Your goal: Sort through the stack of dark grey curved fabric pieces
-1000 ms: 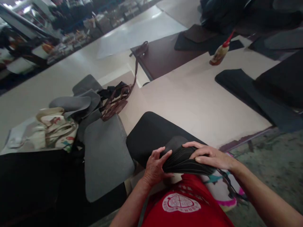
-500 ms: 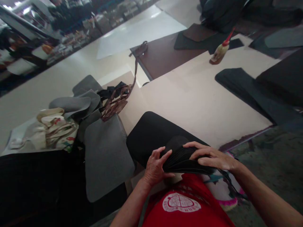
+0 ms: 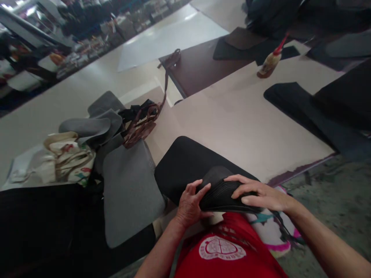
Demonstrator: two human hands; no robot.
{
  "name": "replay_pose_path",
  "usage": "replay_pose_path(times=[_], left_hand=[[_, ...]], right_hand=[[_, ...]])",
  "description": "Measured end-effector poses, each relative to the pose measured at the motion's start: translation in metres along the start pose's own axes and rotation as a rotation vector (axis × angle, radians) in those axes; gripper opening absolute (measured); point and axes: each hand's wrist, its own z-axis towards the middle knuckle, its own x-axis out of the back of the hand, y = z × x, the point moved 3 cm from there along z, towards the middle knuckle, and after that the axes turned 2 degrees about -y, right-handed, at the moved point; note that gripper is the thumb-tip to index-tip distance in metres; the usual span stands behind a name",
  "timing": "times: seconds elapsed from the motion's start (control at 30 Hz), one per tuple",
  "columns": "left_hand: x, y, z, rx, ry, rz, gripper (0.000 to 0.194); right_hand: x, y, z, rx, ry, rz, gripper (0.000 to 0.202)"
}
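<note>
I have a stack (image 3: 223,195) of thin black cut pieces at the near edge of the table (image 3: 240,123), just in front of my red shirt (image 3: 223,251) and partly over a larger black sheet (image 3: 185,162). My left hand (image 3: 189,206) closes its grip on the stack's left end, thumb on top and fingers curled under the edges. My right hand (image 3: 261,195) lies flat over the right end, fingers spread and pressing down rather than pinching. The pieces look light, soft and floppy, with smooth faces, so I judge they would slide on one another and fan out if taken by one corner. The best hold seems to be both ends together, squeezing the layers tight. A grey sheet (image 3: 130,189) lies just to the left.
</note>
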Motion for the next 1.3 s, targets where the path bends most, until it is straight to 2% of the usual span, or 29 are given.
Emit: replay_pose_path(times=[0.17, 0.43, 0.77, 1.07, 1.3], left_hand=[[-0.001, -0.001, 0.000, -0.003, 0.002, -0.007, 0.105], [0.000, -0.001, 0.000, 0.007, 0.000, -0.001, 0.107], [0.000, 0.000, 0.000, 0.018, -0.006, 0.020, 0.108], [0.000, 0.000, 0.000, 0.026, -0.008, 0.012, 0.108], [0.002, 0.002, 0.001, 0.020, -0.007, 0.018, 0.108]], right_hand=[[0.001, -0.001, 0.001, 0.001, -0.017, 0.024, 0.037], [-0.004, 0.007, 0.000, 0.048, 0.069, -0.001, 0.031], [0.001, 0.012, -0.015, -0.105, -0.078, -0.048, 0.037], [0.004, 0.015, -0.013, -0.069, -0.080, -0.034, 0.032], [0.000, 0.017, -0.011, -0.040, 0.041, -0.048, 0.032]])
